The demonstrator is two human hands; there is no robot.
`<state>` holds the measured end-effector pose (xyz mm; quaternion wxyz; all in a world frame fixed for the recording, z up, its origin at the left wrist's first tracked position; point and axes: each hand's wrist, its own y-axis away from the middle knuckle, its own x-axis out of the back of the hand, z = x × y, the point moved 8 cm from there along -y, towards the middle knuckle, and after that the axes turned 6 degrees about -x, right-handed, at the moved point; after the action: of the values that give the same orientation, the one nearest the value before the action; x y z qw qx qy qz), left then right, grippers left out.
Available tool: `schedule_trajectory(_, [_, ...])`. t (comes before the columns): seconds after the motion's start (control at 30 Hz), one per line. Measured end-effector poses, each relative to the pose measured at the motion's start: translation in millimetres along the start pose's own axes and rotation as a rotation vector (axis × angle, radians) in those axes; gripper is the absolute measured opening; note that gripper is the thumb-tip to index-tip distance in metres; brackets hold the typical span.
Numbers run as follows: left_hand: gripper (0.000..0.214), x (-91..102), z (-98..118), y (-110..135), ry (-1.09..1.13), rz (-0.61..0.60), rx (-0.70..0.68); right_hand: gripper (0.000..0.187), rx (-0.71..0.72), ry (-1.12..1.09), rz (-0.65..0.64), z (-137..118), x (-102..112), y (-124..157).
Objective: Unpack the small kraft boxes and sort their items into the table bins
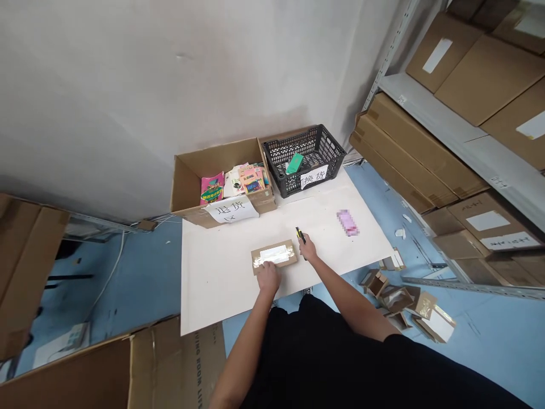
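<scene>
A small flat cardboard box (288, 262) lies on the white table (213, 284), with a white label and shiny clear tape on its top. My left hand (268, 278) rests on its near edge, fingers on the box; their exact grip is partly hidden. Just right of the box, my right hand (307, 247) is closed around a black and yellow utility knife (300, 235), whose front end points away from me. The knife is apart from the box. Whether its blade is out is too small to tell.
Behind stand an open carton (187, 213) of colourful packs and a black plastic crate (293, 184) holding a green box (294, 163). A blurred pink item (348, 222) lies at right. Shelves (451, 136) with cartons rise on the right; opened boxes (395, 298) litter the floor.
</scene>
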<state>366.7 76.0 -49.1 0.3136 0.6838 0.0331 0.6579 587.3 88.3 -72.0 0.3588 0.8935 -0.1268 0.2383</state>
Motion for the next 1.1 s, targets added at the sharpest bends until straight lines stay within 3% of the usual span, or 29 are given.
schedule_trajectory(0.13, [0.073, 0.6, 11, -20, 0.003, 0.009, -0.157, 0.022, -0.074, -0.129, -0.151, 20, 8, 7])
schedule_trajectory(0.3, [0.07, -20.6, 11, -30, 0.004, -0.063, -0.163, 0.017, -0.088, -0.018, -0.302, 27, 0, 15])
schedule_trajectory(0.63, [0.073, -30.5, 8, -32, 0.012, -0.086, -0.173, 0.02, -0.088, -0.027, -0.349, 29, -14, 15])
schedule_trajectory(1.1, [0.072, -36.7, 8, -34, 0.051, -0.128, -0.177, 0.025, -0.136, -0.07, -0.422, 37, -6, 38])
